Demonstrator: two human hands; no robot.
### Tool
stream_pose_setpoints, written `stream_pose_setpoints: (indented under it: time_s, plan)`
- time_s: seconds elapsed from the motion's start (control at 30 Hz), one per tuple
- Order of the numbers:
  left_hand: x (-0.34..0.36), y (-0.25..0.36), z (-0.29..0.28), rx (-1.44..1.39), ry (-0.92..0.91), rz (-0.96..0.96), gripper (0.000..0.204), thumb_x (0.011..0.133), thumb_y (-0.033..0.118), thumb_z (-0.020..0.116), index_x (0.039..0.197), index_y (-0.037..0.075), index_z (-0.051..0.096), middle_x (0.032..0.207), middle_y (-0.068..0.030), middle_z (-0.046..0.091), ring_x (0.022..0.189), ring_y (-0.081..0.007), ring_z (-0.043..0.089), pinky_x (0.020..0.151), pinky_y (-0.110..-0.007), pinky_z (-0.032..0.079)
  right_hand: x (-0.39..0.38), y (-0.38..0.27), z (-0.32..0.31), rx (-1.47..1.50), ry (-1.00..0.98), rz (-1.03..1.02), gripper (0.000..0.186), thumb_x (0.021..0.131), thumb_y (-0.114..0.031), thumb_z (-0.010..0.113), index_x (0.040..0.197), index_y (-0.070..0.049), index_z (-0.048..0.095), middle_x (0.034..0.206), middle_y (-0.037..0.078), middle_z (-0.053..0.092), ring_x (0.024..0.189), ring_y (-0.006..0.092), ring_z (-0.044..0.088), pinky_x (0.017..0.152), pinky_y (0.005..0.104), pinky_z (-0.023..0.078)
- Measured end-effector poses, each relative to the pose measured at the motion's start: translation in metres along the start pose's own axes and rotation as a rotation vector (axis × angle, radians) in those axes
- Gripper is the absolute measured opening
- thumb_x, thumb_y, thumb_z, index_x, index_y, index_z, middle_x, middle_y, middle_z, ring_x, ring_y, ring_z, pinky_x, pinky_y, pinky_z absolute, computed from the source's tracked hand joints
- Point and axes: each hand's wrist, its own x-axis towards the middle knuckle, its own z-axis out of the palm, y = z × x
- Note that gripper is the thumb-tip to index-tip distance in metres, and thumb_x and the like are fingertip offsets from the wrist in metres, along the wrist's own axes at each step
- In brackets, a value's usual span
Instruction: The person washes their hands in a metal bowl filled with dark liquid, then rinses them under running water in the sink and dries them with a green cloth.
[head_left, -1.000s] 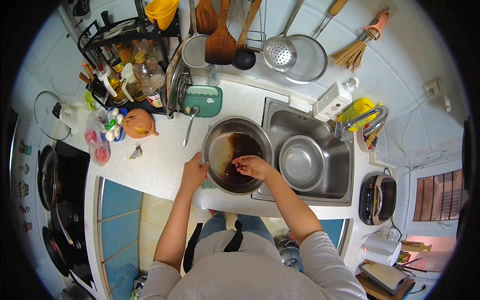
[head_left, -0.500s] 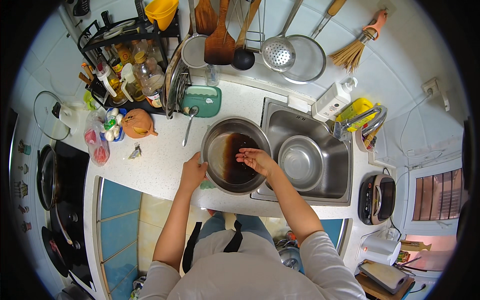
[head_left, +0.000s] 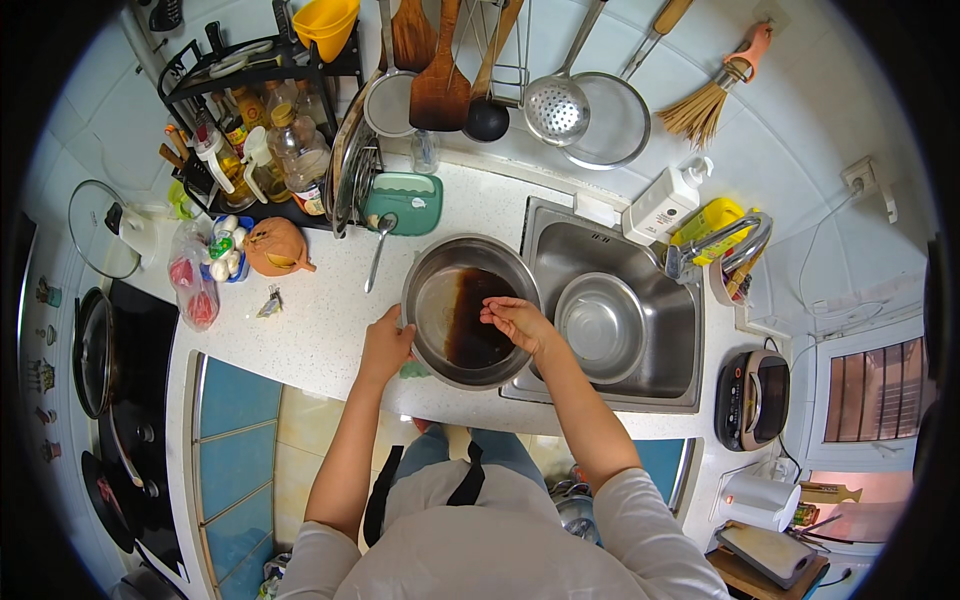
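A round steel bowl (head_left: 428, 300) is at the counter's front edge, beside the sink, with dark brown liquid (head_left: 470, 335) pooled toward its right side. My left hand (head_left: 384, 348) grips the bowl's left rim. Over the liquid, inside the rim, my right hand (head_left: 520, 325) has its fingertips pressed together; whatever they may hold is too small to make out. Another steel basin (head_left: 600, 325) rests in the sink (head_left: 678, 370) to the right. A spoon (head_left: 378, 255) lies behind the bowl, against a green tray (head_left: 418, 205).
On the left counter are a brown onion-shaped pot (head_left: 277, 247), a pack of white eggs or mushrooms (head_left: 228, 255) and a bag of red meat (head_left: 192, 285). Pot lids (head_left: 350, 180) stand by a bottle rack. A faucet (head_left: 715, 245) and white pump bottle (head_left: 665, 200) are behind the sink.
My right hand has shifted slightly to the right over the bowl, its fingers drawn closer together. My left hand keeps its hold on the rim, and the bowl barely moves.
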Motion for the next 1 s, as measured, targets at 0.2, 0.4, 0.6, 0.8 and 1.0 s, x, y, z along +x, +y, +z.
stream_pose_setpoints:
  time_s: [0.2,0.4,0.6,0.8,1.0]
  plan:
    - [-0.003,0.005,0.0,-0.004,0.003,-0.013,0.031,0.077,0.006,0.049,0.106,-0.004,0.047,0.054,-0.0168,0.057,0.045,-0.0207,0.058,0.045,-0.028,0.046,0.003,0.007,-0.008,-0.012,0.101,-0.021,0.008,0.079,-0.006,0.055,0.084,0.0,0.056,0.074,0.01,0.058,0.062,0.0178,0.059,0.053,0.0202,0.049]
    - [-0.004,0.007,-0.001,-0.003,-0.001,-0.019,0.031,0.077,0.006,0.049,0.106,-0.004,0.047,0.054,-0.0165,0.057,0.045,-0.0205,0.058,0.045,-0.028,0.046,-0.001,0.013,-0.009,0.028,0.134,-0.089,0.015,0.08,0.0,0.049,0.095,0.002,0.05,0.082,0.015,0.059,0.074,0.0232,0.061,0.058,0.0207,0.05]
    - [-0.003,0.006,-0.001,0.005,-0.006,-0.009,0.029,0.077,0.006,0.049,0.104,-0.004,0.048,0.054,-0.0163,0.057,0.045,-0.0205,0.058,0.046,-0.029,0.046,-0.004,0.012,-0.008,0.074,0.061,-0.097,0.019,0.082,-0.003,0.048,0.1,0.004,0.048,0.088,0.018,0.058,0.081,0.0269,0.06,0.062,0.0211,0.05]
    - [-0.002,0.005,-0.001,-0.009,-0.01,0.001,0.028,0.077,0.006,0.049,0.103,-0.003,0.049,0.054,-0.0164,0.057,0.045,-0.0209,0.058,0.046,-0.029,0.046,-0.002,0.012,-0.012,-0.146,0.142,-0.006,0.018,0.083,-0.011,0.05,0.096,0.002,0.051,0.084,0.015,0.06,0.08,0.0236,0.061,0.058,0.0182,0.049]
    - [0.0,0.0,0.0,-0.009,0.004,0.017,0.028,0.078,0.005,0.051,0.105,-0.004,0.047,0.052,-0.0107,0.055,0.039,-0.0124,0.051,0.039,-0.025,0.041,-0.007,0.012,-0.005,0.017,0.07,-0.08,0.017,0.083,-0.01,0.051,0.096,0.001,0.052,0.085,0.013,0.06,0.082,0.0219,0.06,0.065,0.0206,0.048]
